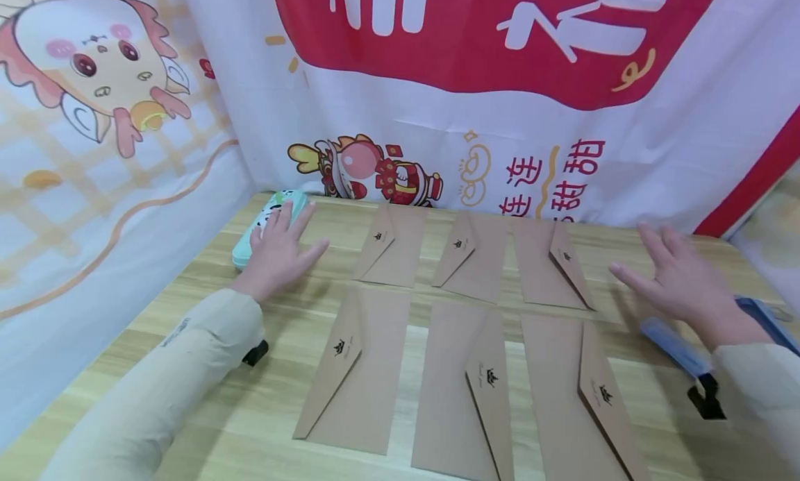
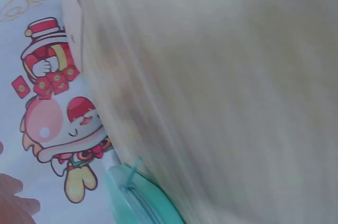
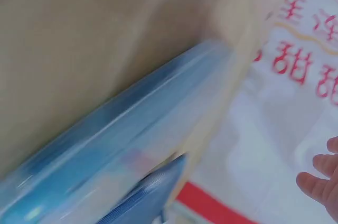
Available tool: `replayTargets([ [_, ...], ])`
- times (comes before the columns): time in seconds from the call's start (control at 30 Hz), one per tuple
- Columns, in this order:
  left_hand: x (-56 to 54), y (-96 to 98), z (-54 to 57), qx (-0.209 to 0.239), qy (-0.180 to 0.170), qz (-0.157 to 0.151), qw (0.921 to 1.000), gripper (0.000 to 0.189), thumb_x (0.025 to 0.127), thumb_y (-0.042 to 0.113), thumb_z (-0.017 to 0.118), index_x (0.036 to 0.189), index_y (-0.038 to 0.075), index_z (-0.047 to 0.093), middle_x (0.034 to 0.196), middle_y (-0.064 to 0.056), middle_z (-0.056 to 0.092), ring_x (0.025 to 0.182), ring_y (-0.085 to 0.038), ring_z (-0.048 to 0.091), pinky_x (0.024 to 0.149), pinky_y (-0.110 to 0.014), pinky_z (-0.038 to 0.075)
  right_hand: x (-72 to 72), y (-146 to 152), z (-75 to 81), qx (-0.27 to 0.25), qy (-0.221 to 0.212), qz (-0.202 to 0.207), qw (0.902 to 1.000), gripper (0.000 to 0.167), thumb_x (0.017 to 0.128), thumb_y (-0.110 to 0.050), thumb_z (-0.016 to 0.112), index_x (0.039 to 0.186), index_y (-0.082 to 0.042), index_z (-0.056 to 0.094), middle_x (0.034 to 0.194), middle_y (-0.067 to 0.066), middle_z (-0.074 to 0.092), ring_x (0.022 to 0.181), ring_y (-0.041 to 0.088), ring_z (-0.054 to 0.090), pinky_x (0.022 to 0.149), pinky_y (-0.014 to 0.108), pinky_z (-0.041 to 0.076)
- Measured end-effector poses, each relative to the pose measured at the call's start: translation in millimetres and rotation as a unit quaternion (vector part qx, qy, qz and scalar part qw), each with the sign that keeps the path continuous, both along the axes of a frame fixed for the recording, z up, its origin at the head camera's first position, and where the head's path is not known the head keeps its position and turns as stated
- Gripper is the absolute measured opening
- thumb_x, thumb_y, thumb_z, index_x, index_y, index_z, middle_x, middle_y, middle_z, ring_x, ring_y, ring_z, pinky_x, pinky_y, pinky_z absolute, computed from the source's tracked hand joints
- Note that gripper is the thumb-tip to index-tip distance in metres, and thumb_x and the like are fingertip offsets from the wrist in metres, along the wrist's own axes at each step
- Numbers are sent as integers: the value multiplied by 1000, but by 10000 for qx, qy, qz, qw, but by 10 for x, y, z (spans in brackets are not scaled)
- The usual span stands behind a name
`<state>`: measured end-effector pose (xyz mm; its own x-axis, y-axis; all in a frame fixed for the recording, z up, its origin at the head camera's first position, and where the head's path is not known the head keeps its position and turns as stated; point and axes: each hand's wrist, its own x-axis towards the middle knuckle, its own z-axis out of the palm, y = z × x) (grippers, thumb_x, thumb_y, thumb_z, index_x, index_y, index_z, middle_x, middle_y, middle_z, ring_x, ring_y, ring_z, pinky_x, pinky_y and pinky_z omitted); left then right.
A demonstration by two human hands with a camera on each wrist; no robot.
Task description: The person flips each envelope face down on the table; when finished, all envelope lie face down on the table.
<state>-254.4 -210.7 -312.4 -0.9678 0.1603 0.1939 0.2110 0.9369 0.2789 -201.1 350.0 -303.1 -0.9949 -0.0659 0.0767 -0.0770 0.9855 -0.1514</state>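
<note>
Plainly, the left hand has its grip apart, fingers spread and thumb pointing off to the right, over the mint-green case at left of centre in the head view. Whether the fingertips touch that case is hard to tell. The right hand, towards the right edge of the frame, also has its grip apart, thumb and fingers stretched towards the upper left. It holds nothing. Near its wrist lies a clear blue item, and to the right of that a darker blue item, both partly hidden; they are blurred in the right wrist view.

Between the hands, six brown envelopes lie flat and apart on the wood-patterned counter, three in an upper row and three in a lower one. Each has a pointed flap printed with a small dark crown. The flap is on the left side of the upper-left, upper-middle and lower-left ones, and on the right side of the other three. The bottom edge of the frame cuts off the lower-right one.

Behind the counter, a white cloth carries a large red shape, red characters and a cartoon figure. Another cartoon face fills the upper left.
</note>
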Motion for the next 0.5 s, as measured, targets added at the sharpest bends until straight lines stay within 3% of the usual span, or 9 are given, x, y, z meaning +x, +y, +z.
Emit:
replayTargets([
  [0.23, -72, 129, 80, 627, -52, -223, 9978, 73, 91, 53, 42, 150, 27, 6, 155, -14, 1, 140, -38, 6, 106, -68, 11, -178, -448, 215, -533, -368, 203, 9977, 99, 83, -69, 41, 147, -14, -11, 151, 25, -11, 135, 50, 1, 94, 75, 15],
  [0.5, -126, 240, 96, 1585, -56, -588, 9856, 72, 92, 35, 51, 149, 26, 9, 155, -5, 13, 141, -28, 12, 113, -52, 13, -367, -1004, 286, -909, -61, 655, 9937, 96, 83, -67, 43, 149, -17, -6, 155, 17, -1, 140, 41, 3, 105, 67, 12],
])
